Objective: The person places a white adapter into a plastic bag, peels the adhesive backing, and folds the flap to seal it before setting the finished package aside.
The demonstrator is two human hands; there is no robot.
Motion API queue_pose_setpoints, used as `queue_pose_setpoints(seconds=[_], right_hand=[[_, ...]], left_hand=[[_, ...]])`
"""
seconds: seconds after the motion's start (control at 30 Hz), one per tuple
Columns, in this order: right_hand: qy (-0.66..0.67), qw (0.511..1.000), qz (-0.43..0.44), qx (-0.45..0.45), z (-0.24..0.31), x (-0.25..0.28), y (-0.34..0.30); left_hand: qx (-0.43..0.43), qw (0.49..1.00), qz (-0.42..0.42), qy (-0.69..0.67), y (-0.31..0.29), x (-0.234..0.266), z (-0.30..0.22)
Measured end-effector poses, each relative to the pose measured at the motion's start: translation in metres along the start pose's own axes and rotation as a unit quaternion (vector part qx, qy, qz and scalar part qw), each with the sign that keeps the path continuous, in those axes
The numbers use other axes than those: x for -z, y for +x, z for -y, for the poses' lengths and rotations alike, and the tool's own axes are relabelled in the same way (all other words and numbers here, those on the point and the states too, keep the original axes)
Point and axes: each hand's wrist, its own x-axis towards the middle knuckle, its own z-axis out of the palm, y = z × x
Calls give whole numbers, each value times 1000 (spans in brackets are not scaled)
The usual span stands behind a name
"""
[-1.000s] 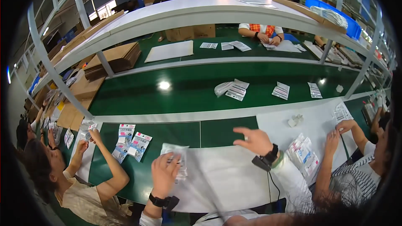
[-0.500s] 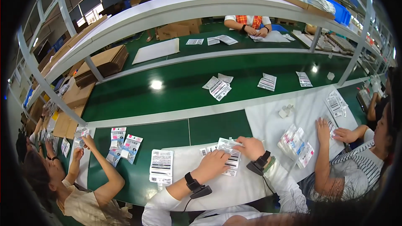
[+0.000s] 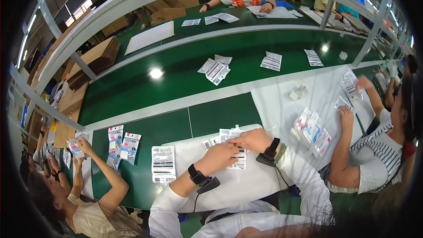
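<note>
On the white sheet (image 3: 211, 194) in front of me lies a flat white printed packet (image 3: 239, 163), partly covered by both my hands. My left hand (image 3: 219, 156) rests across its left side, fingers stretched out flat. From the right, my right hand (image 3: 253, 142) reaches over the packet with its fingers drawn together, their tips close to the left fingers. Whatever these tips pinch is hidden. Another printed piece (image 3: 210, 143) pokes out left of the packet. A neat stack of printed packets (image 3: 163, 164) lies left of my left forearm. Each wrist wears a black strapped device.
Blue and white packets (image 3: 128, 147) lie left, near a co-worker holding a packet (image 3: 75, 148). A packet pile (image 3: 310, 128) and small whitish pieces (image 3: 298, 92) lie right, beside another co-worker. Beyond a rail, the green surface (image 3: 176, 79) carries more packets (image 3: 216, 71).
The view has tilted and shifted. My right hand has moved left, closer to my left hand over the packet. The right co-worker has lifted one hand toward the far packets.
</note>
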Motion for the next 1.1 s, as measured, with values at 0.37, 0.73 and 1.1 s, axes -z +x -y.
queue_pose_setpoints(seconds=[0.37,0.73,1.1], right_hand=[[-60,989,125,53,8,28,2],[-54,974,219,6,37,36,0],[13,984,179,-17,29,49,-9]], left_hand=[[-64,985,-43,153,-67,-28,-46],[-41,997,-24,53,-77,-26,-34],[-32,946,-105,306,-18,-15,-34]])
